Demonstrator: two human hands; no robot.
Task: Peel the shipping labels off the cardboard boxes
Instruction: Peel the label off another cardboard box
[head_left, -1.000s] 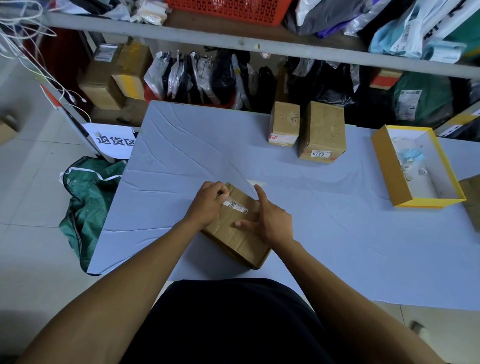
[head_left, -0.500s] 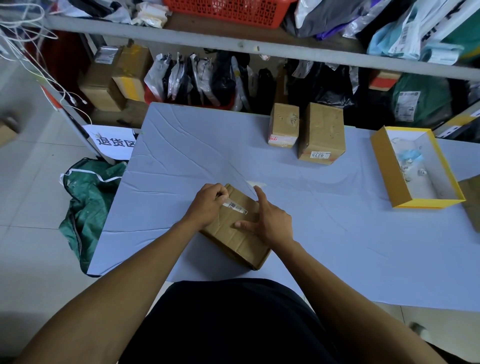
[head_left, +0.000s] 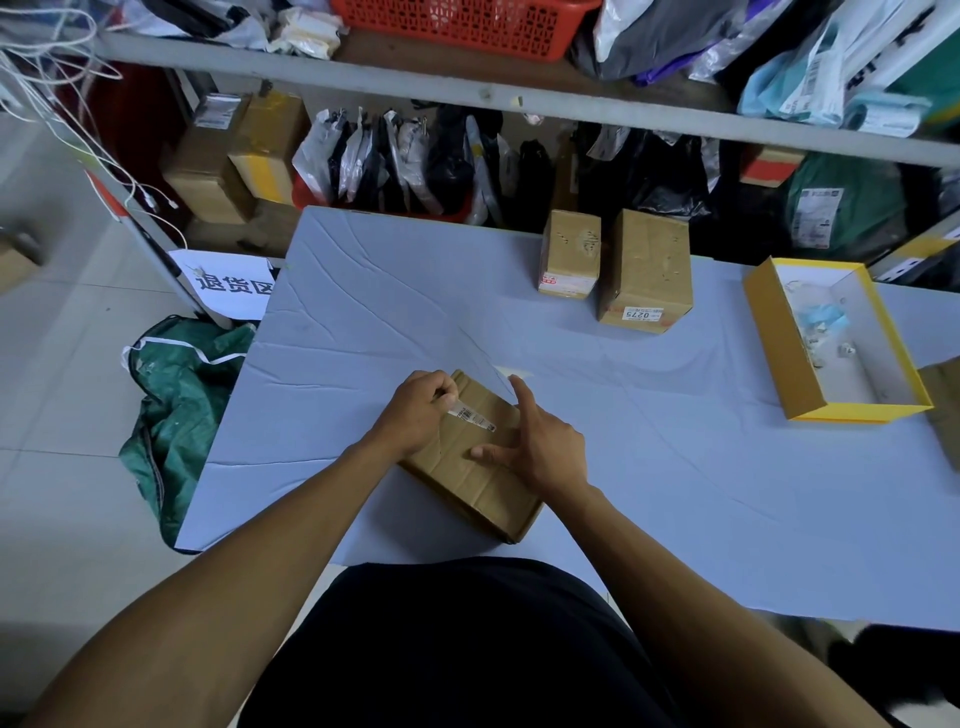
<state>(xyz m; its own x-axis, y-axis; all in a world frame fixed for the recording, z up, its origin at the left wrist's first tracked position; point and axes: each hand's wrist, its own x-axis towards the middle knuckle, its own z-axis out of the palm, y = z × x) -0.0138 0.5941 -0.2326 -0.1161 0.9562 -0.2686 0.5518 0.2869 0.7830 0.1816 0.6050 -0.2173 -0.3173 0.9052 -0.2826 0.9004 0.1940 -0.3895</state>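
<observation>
At the table's (head_left: 363, 322) near edge, the left hand (head_left: 415, 413) pinches a label (head_left: 470, 415) lifting off the box (head_left: 470, 473), while the right hand (head_left: 540, 447), fingers spread, presses the box flat to brace the pull.

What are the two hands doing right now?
Left hand: closed, pinching the end of the label on the box.
Right hand: open, fingers spread, pressing down on the box.
</observation>
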